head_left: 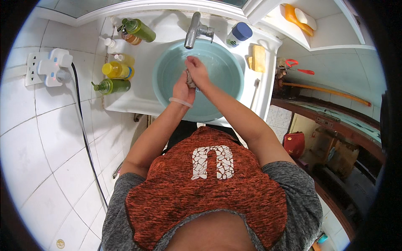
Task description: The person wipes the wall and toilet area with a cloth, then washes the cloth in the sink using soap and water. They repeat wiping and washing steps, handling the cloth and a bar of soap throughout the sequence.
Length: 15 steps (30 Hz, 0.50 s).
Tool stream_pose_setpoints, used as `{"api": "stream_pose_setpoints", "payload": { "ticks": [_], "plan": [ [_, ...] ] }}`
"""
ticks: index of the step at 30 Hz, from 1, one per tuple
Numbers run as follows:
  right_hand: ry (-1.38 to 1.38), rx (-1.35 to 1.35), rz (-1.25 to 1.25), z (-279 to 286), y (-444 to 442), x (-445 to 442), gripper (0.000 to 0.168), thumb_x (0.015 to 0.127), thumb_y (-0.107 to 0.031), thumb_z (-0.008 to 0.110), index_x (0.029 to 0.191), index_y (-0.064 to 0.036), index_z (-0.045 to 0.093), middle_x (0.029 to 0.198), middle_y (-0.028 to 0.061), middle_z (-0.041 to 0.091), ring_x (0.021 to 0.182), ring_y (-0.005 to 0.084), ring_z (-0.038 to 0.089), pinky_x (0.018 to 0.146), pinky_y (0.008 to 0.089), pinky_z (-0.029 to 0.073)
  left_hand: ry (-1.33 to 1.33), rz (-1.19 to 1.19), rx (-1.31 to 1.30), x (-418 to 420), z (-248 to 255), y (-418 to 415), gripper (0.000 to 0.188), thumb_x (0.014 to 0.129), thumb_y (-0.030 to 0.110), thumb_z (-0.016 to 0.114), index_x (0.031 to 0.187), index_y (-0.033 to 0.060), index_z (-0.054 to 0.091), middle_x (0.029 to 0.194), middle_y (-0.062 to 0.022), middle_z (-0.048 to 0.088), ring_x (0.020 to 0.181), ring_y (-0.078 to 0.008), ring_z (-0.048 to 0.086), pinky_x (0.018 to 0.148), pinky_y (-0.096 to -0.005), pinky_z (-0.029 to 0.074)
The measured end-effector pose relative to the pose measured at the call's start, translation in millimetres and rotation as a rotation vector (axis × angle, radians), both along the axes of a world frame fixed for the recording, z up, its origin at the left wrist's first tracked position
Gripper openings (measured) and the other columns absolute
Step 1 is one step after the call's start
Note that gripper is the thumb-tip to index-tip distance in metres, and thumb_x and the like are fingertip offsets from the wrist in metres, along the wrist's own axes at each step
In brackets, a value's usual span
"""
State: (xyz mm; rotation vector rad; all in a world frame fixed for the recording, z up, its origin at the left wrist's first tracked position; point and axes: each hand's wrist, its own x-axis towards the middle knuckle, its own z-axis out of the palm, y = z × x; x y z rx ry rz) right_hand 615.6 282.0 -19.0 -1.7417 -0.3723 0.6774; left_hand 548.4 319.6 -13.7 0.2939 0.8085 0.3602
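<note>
A light blue plastic basin (223, 72) holding water sits in the white washbasin, under a chrome faucet (192, 31). Over it, my left hand (183, 89), with a pale band around the wrist, grips a small bunched greyish cloth (190, 79). My right hand (198, 71) closes on the upper end of the same cloth, just above and to the right of the left. Most of the cloth is hidden by my fingers and palms.
Several pump bottles and a yellow-capped bottle (118, 70) line the washbasin's left side. At its right are a blue-lidded jar (239, 34), a yellow soap bar (258, 58) and a thin brush-like stick (255, 93). Plugged-in adapters (54, 67) and a black cord (82, 125) occupy the left wall.
</note>
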Motion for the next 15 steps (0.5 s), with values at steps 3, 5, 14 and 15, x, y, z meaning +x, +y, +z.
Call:
{"api": "stream_pose_setpoints", "payload": {
  "ticks": [3,5,14,15],
  "plan": [
    [0.000,0.107,0.083,-3,-3,-10,0.049,0.100,-0.037,0.050,0.137,-0.004,0.051,0.135,0.0144,0.053,0.117,0.0233,0.052,0.096,0.0363,0.044,0.160,-0.059,0.028,-1,8,19,0.029,0.104,0.023,0.044,0.118,0.0014,0.058,0.113,-0.0082,0.062,0.106,-0.0227,0.061,0.092,-0.0361,0.049],
    [-0.096,0.116,0.073,-6,-4,-15,0.058,0.101,-0.043,0.045,0.143,-0.003,0.044,0.141,0.0162,0.050,0.126,0.0262,0.048,0.105,0.0369,0.039,0.109,-0.092,0.050,-4,13,20,0.031,0.104,0.024,0.045,0.122,0.0007,0.055,0.118,-0.0084,0.060,0.110,-0.0220,0.058,0.096,-0.0357,0.047],
    [-0.033,0.210,0.144,-12,-3,-21,0.047,0.101,-0.034,0.047,0.137,-0.004,0.049,0.138,0.0177,0.045,0.129,0.0302,0.041,0.110,0.0378,0.030,0.084,-0.007,0.007,-2,28,15,0.066,0.098,0.057,0.045,0.128,-0.0007,0.051,0.128,-0.0114,0.055,0.117,-0.0229,0.053,0.102,-0.0368,0.042],
    [-0.088,0.229,0.117,-12,-4,-22,0.040,0.101,-0.028,0.050,0.134,-0.005,0.050,0.127,0.0130,0.051,0.117,0.0245,0.049,0.101,0.0343,0.038,0.078,0.005,-0.038,-3,28,23,0.071,0.096,0.061,0.045,0.130,-0.0014,0.048,0.130,-0.0122,0.054,0.120,-0.0230,0.051,0.103,-0.0369,0.040]
  ]
}}
